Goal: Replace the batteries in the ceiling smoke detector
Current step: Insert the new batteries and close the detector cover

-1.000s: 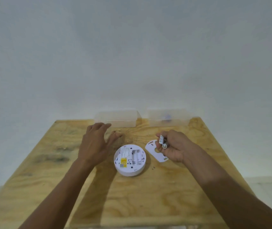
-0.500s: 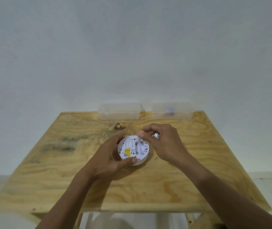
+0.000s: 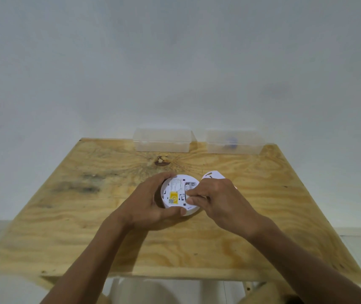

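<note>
Left hand [image 3: 146, 205] grip wraps round the smoke detector [image 3: 180, 195], fingers on its far rim, thumb on near rim, holding it back-side up at worktop [image 3: 109, 227] centre. Right hand [image 3: 219, 200] grip pinched, fingertips [image 3: 193, 199] pressing into the detector's battery bay; can't tell if a battery sits between them. Yellow label [image 3: 173, 197] shows on detector's left half. White cover plate [image 3: 213, 174] lies just beyond right hand, partly hidden. Two clear plastic boxes at far edge: left box [image 3: 163, 140], right box [image 3: 234, 142] w/ sth blue inside, blurred.
</note>
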A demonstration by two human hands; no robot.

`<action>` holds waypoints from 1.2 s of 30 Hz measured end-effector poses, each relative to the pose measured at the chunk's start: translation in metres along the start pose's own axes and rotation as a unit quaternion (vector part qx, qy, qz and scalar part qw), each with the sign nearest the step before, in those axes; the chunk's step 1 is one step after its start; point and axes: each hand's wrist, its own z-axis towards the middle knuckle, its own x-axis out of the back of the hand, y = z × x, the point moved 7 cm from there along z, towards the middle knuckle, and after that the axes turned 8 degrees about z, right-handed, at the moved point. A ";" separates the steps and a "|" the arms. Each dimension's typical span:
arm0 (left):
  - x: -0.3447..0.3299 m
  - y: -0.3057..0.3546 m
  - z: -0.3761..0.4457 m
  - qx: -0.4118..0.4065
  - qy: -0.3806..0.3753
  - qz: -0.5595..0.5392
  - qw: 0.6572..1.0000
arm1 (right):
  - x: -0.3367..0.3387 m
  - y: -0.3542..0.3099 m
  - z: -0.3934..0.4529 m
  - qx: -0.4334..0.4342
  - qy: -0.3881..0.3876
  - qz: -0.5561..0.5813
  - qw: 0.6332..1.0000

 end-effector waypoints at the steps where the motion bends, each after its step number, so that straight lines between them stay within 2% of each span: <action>1: 0.000 -0.001 0.001 -0.001 0.002 0.000 1.000 | 0.001 0.001 0.001 -0.002 0.004 0.007 1.000; 5: -0.003 -0.004 0.000 -0.004 0.013 -0.023 1.000 | 0.001 0.002 0.008 -0.008 0.009 0.005 1.000; 9: -0.005 -0.005 0.000 -0.010 0.023 -0.046 0.999 | 0.002 0.007 0.011 -0.048 -0.016 -0.007 0.999; 14: -0.009 -0.008 0.000 -0.019 0.051 -0.068 0.996 | -0.004 0.004 0.010 -0.091 -0.069 -0.109 0.987; 24: -0.011 -0.007 -0.003 -0.023 0.075 -0.053 0.996 | -0.002 -0.010 0.010 -0.091 -0.072 -0.138 0.984; 28: -0.009 -0.005 -0.006 -0.014 0.068 -0.036 0.997 | 0.005 0.001 0.011 -0.122 -0.046 -0.075 0.989; 33: -0.006 -0.003 -0.006 -0.015 0.059 -0.017 0.998 | 0.034 0.028 0.011 -0.234 0.048 0.023 0.971; 36: -0.007 -0.004 -0.005 -0.013 0.054 -0.022 0.998 | 0.041 0.040 0.007 -0.315 -0.009 0.044 0.948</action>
